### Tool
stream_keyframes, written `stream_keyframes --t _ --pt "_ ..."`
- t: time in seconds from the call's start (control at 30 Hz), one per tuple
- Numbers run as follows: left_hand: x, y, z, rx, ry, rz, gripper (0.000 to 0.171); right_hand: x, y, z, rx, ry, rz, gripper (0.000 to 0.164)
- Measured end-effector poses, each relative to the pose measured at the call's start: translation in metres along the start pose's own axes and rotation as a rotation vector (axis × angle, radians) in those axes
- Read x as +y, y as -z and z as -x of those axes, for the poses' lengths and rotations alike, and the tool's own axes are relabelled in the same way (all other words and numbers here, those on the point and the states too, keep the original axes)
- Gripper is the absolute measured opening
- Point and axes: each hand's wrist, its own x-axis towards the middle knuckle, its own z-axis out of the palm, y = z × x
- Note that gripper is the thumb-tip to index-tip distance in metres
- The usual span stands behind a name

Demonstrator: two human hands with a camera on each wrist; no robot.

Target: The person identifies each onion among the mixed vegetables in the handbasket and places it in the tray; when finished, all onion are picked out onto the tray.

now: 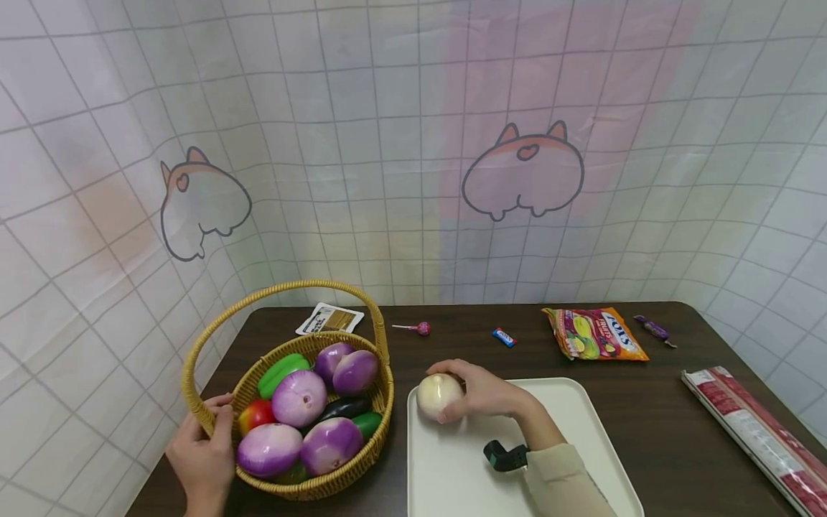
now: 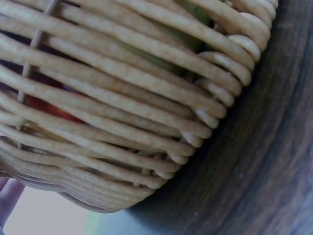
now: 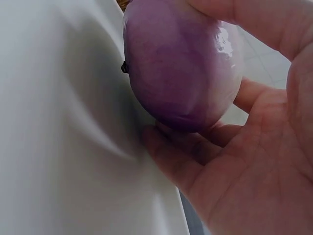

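Note:
My left hand (image 1: 203, 452) grips the wicker basket (image 1: 352, 474) at its left side, where the arched handle meets the rim. Inside the basket are several glossy purple-and-white onions (image 1: 299, 398), a red tomato-like piece (image 1: 257, 415), a green pepper-like piece (image 1: 283, 375) and a dark eggplant-like piece (image 1: 345, 408). With thumb and fingers curled round it, my right hand (image 1: 487, 393) holds another onion (image 3: 181, 63), pale on top and purple on the side. This onion is over the upper left corner of the white tray (image 1: 452, 474), close to its surface.
Along the back of the dark table lie a flat packet (image 1: 329, 318), a lollipop (image 1: 423, 328), a small blue candy (image 1: 504, 337), a Fox's candy bag (image 1: 597, 335) and a purple wrapped candy (image 1: 654, 329). A long red-and-white package (image 1: 749, 431) lies at right. A grid-patterned curtain (image 1: 400, 158) hangs behind.

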Motion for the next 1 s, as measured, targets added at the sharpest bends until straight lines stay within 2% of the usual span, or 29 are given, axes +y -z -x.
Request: stream_keyframes --t 0.23,0.43,0.77,1.0 --pt "0.0 -0.0012 -0.0005 0.017 0.008 -0.012 0.017 0.0027 -0.0018 -0.0013 0.025 -0.003 -0.015 0.073" --pt "-0.0026 -0.0016 0.0004 0.023 0.017 -0.013 0.018 0.003 -0.0037 -0.0028 0.036 0.016 0.016 0.074" --pt "0.0019 -0.0012 0.0002 0.016 0.017 -0.008 0.018 0.0024 -0.0064 -0.0043 0.014 0.027 0.028 0.077" --pt "-0.0027 -0.0016 0.0015 0.02 0.016 -0.006 0.019 -0.0032 -0.005 -0.0029 -0.015 0.027 0.053 0.081"
